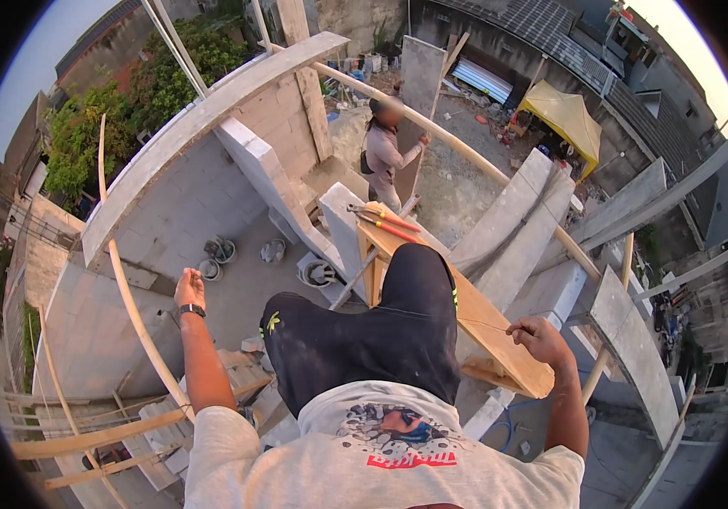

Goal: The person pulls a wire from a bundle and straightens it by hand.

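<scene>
My right hand is closed on a thin wire that runs left over a wooden board toward my knee. My left hand is raised away from my body at the left, with a dark watch on the wrist; its fingers look curled and whether it holds anything is too small to tell. Pliers with orange-red handles lie near the far end of the board, just beyond my knee. I sit high up in dark trousers, the board beside my right leg.
Another person stands below near an upright panel. Buckets rest on the floor below left. Block walls, bamboo poles and concrete slabs surround me. A yellow canopy is farther back.
</scene>
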Action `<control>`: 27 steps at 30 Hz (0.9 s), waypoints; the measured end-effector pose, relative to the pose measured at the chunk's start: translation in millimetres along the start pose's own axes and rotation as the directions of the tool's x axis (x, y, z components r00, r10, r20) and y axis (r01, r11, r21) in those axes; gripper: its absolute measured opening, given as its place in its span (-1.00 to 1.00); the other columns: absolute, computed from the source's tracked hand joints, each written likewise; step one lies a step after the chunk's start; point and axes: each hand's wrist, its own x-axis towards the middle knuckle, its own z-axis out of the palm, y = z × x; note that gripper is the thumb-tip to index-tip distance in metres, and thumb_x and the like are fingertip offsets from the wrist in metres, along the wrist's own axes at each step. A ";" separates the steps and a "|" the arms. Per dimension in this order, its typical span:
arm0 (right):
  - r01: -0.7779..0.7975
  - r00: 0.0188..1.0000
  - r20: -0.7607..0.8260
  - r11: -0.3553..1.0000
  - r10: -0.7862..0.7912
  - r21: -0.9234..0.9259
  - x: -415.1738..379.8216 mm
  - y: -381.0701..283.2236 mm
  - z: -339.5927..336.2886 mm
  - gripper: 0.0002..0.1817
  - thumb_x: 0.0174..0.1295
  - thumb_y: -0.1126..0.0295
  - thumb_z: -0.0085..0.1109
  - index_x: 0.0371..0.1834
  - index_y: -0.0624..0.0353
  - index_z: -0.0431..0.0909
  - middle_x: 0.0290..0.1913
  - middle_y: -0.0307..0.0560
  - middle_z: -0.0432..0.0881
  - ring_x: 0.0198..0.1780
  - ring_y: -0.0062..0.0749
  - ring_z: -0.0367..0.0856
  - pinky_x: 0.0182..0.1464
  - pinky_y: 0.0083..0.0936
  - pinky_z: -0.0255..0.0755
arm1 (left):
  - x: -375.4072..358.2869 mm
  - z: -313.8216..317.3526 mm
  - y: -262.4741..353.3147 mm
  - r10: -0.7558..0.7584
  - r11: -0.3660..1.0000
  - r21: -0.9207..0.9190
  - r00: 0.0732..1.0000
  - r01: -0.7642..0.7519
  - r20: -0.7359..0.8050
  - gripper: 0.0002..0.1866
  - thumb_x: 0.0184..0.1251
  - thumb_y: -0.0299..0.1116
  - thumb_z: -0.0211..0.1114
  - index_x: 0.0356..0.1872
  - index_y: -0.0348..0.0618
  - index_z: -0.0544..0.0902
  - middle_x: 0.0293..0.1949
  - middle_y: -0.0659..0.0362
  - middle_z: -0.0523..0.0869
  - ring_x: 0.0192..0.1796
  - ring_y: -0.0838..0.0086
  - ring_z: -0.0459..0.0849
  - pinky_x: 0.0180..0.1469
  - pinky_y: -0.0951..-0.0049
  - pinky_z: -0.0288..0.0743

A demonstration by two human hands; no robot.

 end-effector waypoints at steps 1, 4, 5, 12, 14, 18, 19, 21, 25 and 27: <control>0.041 0.996 -0.083 0.999 -0.043 -0.018 1.5 -0.9 2.9 -0.78 0.22 0.48 0.10 -0.14 0.29 0.67 -0.41 -0.10 0.66 -0.37 -0.45 0.58 -0.23 -0.48 0.46 | -1.8 2.7 1.8 -0.002 1.000 0.001 1.000 0.002 -0.002 -0.84 0.35 -0.30 0.37 -0.16 -0.08 0.63 -0.26 0.30 0.71 -0.20 0.53 0.71 -0.25 0.60 0.57; 0.068 0.971 -0.222 0.995 -0.084 -0.076 4.5 -8.9 6.1 -0.82 0.27 0.46 0.08 -0.17 0.29 0.64 -0.43 -0.06 0.62 -0.39 -0.41 0.57 -0.27 -0.45 0.44 | -4.4 5.4 7.3 0.031 0.998 0.059 0.996 -0.026 -0.089 -0.86 0.37 -0.34 0.35 -0.15 -0.12 0.63 -0.27 0.28 0.71 -0.23 0.52 0.72 -0.31 0.62 0.55; 0.056 0.954 -0.287 0.992 -0.085 -0.111 6.4 -11.0 6.3 -0.83 0.30 0.45 0.08 -0.19 0.28 0.63 -0.45 -0.05 0.59 -0.39 -0.40 0.56 -0.29 -0.44 0.42 | -4.7 5.5 8.9 0.047 0.996 0.079 0.994 -0.039 -0.094 -0.86 0.37 -0.34 0.35 -0.15 -0.11 0.63 -0.27 0.28 0.72 -0.22 0.53 0.72 -0.31 0.62 0.55; 0.201 0.807 -0.514 0.954 -0.290 -0.223 25.5 0.8 15.0 -0.86 0.31 0.50 0.07 -0.19 0.29 0.61 -0.39 0.05 0.61 -0.39 -0.22 0.58 -0.28 -0.38 0.44 | -25.8 23.1 19.8 0.127 0.990 0.065 0.990 -0.123 -0.063 -0.84 0.33 -0.31 0.40 -0.19 -0.07 0.63 -0.28 0.30 0.73 -0.24 0.56 0.71 -0.35 0.64 0.46; 0.209 0.794 -0.515 0.941 -0.323 -0.268 32.0 4.2 16.4 -0.88 0.30 0.52 0.08 -0.20 0.30 0.60 -0.35 0.09 0.62 -0.38 -0.11 0.59 -0.25 -0.34 0.46 | -26.0 31.7 21.6 0.158 0.987 0.037 0.986 -0.156 -0.051 -0.83 0.31 -0.30 0.42 -0.20 -0.07 0.62 -0.29 0.30 0.73 -0.25 0.57 0.71 -0.37 0.64 0.44; 0.105 0.857 -0.464 0.957 -0.226 -0.271 35.0 4.2 22.6 -0.88 0.29 0.52 0.08 -0.21 0.29 0.61 -0.32 0.14 0.64 -0.32 0.01 0.63 -0.21 -0.25 0.49 | -17.5 36.9 26.2 0.209 0.978 0.045 0.971 -0.205 -0.118 -0.80 0.25 -0.29 0.47 -0.24 -0.05 0.61 -0.33 0.31 0.73 -0.31 0.58 0.70 -0.39 0.65 0.39; 0.107 0.855 -0.465 0.956 -0.228 -0.272 36.0 4.4 24.1 -0.88 0.29 0.52 0.08 -0.21 0.29 0.61 -0.32 0.14 0.64 -0.32 0.01 0.63 -0.21 -0.25 0.49 | -16.3 36.1 27.1 0.225 0.973 0.082 0.967 -0.216 -0.122 -0.80 0.24 -0.30 0.48 -0.26 -0.05 0.61 -0.35 0.31 0.73 -0.33 0.58 0.70 -0.39 0.65 0.39; 0.032 0.882 -0.433 0.940 -0.186 -0.339 36.5 7.4 29.7 -0.85 0.29 0.49 0.06 -0.20 0.27 0.62 -0.30 0.16 0.66 -0.25 0.07 0.65 -0.17 -0.19 0.50 | -15.8 39.5 29.3 0.245 0.968 0.095 0.960 -0.233 -0.134 -0.79 0.23 -0.30 0.49 -0.28 -0.05 0.60 -0.38 0.31 0.72 -0.34 0.57 0.70 -0.40 0.65 0.39; -0.050 0.935 -0.342 0.924 -0.090 -0.380 36.5 8.0 31.8 -0.82 0.30 0.46 0.03 -0.21 0.25 0.64 -0.25 0.17 0.67 -0.19 0.11 0.65 -0.13 -0.14 0.50 | -15.8 47.8 34.7 0.296 0.951 0.145 0.941 -0.274 -0.163 -0.79 0.23 -0.29 0.49 -0.30 -0.05 0.59 -0.39 0.30 0.73 -0.36 0.58 0.71 -0.40 0.65 0.42; -0.054 0.993 -0.119 0.902 0.004 -0.427 32.1 4.2 31.1 -0.80 0.30 0.40 0.05 -0.18 0.20 0.67 -0.21 0.07 0.71 -0.20 -0.01 0.69 -0.13 -0.23 0.55 | -9.6 47.1 37.2 0.314 0.945 0.149 0.937 -0.292 -0.153 -0.78 0.22 -0.29 0.50 -0.30 -0.05 0.59 -0.39 0.30 0.73 -0.36 0.58 0.71 -0.40 0.65 0.44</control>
